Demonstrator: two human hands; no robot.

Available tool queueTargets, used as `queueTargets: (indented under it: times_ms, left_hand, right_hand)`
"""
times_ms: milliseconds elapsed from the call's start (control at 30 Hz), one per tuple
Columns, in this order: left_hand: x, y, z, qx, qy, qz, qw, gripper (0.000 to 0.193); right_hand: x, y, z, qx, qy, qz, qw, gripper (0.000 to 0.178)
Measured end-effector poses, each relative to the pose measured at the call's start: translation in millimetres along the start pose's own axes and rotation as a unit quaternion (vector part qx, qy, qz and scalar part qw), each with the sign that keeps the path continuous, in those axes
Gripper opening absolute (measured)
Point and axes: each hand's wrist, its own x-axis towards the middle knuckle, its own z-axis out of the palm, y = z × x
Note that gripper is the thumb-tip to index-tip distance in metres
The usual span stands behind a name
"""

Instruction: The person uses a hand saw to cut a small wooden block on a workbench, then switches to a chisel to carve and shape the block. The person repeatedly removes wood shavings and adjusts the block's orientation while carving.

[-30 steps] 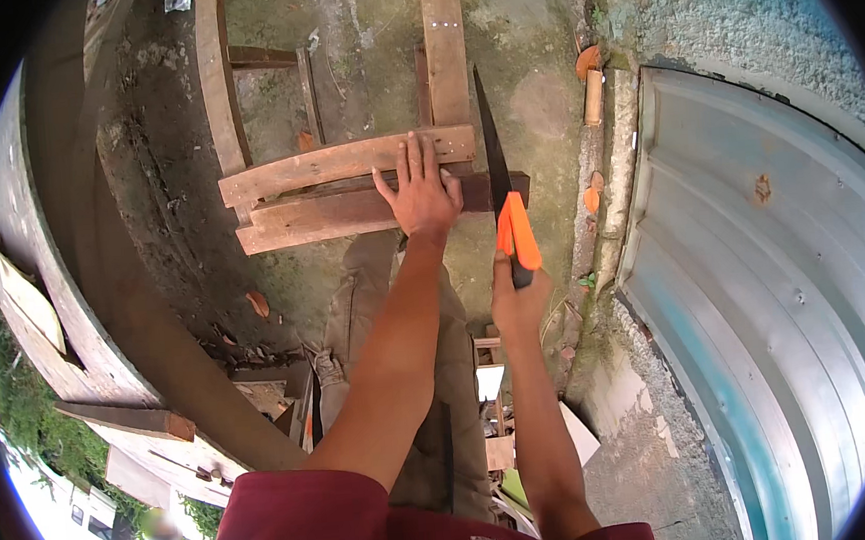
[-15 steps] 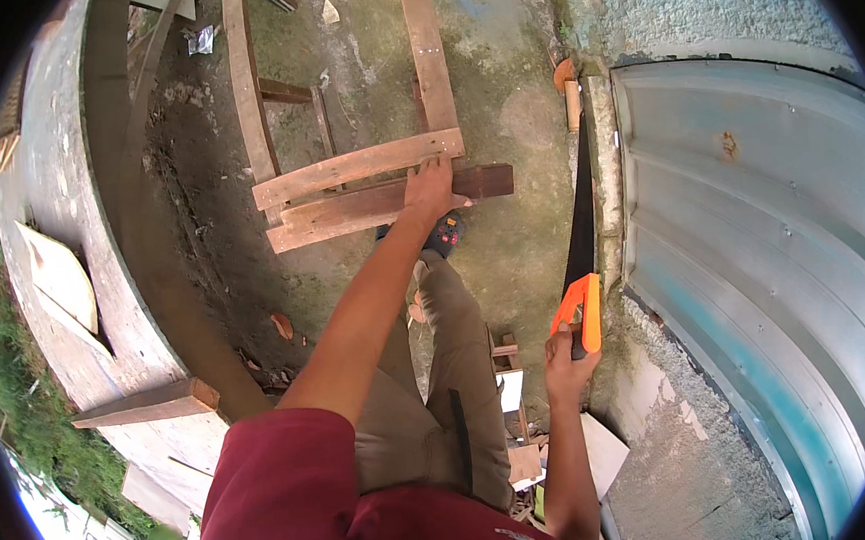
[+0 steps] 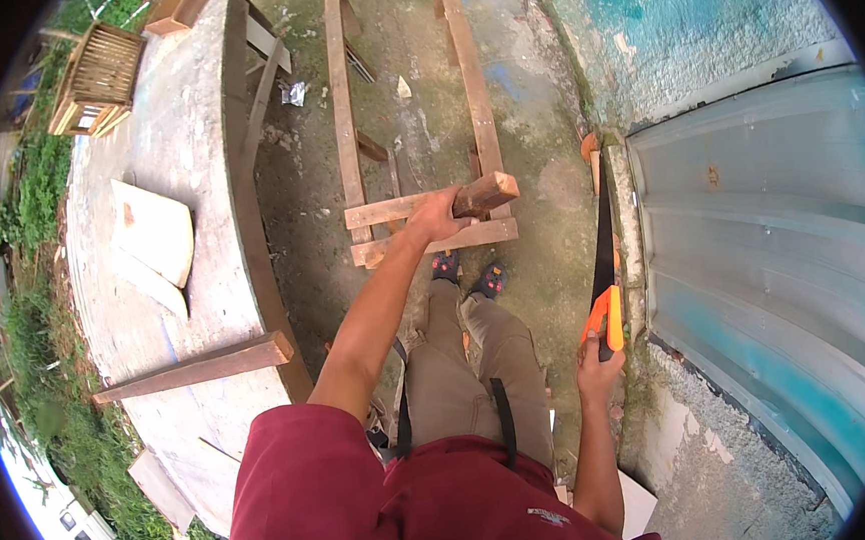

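My left hand (image 3: pixel 436 220) is closed around a short, dark length of timber (image 3: pixel 487 194) above the near end of a wooden frame (image 3: pixel 485 233). The timber's cut end faces up and to the right; its other end is hidden behind my hand and forearm. Whether the timber still rests on the frame's slats, I cannot tell. Out to the right, my right hand (image 3: pixel 599 357) grips the orange handle of a handsaw (image 3: pixel 605 248). Its long dark blade points away from me, beside the foot of the wall.
On the left stands a large worn table (image 3: pixel 203 146) bearing a pale broken board (image 3: pixel 154 234), a brown wooden beam (image 3: pixel 204 368) and a slatted crate (image 3: pixel 103 72). A corrugated metal door (image 3: pixel 753 268) lines the right side. A foil scrap (image 3: pixel 293 94) lies on the ground.
The timber lay level across the frame's slats; its right end is now raised and turned toward me. I stand more upright, with both feet showing. The saw stays in my right hand.
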Motion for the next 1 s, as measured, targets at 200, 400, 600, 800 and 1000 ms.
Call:
queueTargets:
  times_ms: [200, 400, 600, 800, 1000]
  left_hand:
    - [-117, 32, -158, -0.361, 0.126, 0.039, 0.923, 0.064]
    - [-221, 73, -215, -0.737, 0.175, 0.204, 0.62, 0.072]
    - [-304, 62, -226, -0.783, 0.102, 0.397, 0.467, 0.072]
    - [-430, 17, -213, -0.707, 0.269, 0.314, 0.574, 0.08]
    - [-579, -4, -200, -0.652, 0.46, 0.197, 0.57, 0.062]
  right_hand:
    - [12, -52, 4, 0.066, -0.075, -0.063, 0.993, 0.017]
    - [15, -83, 30, 0.111, -0.143, -0.109, 0.977, 0.017]
    - [-28, -100, 65, 0.092, -0.211, -0.155, 0.961, 0.022]
    - [-121, -101, 101, 0.074, -0.273, -0.168, 0.944, 0.024]
    - [-208, -61, 138, 0.07, -0.364, -0.164, 0.914, 0.02]
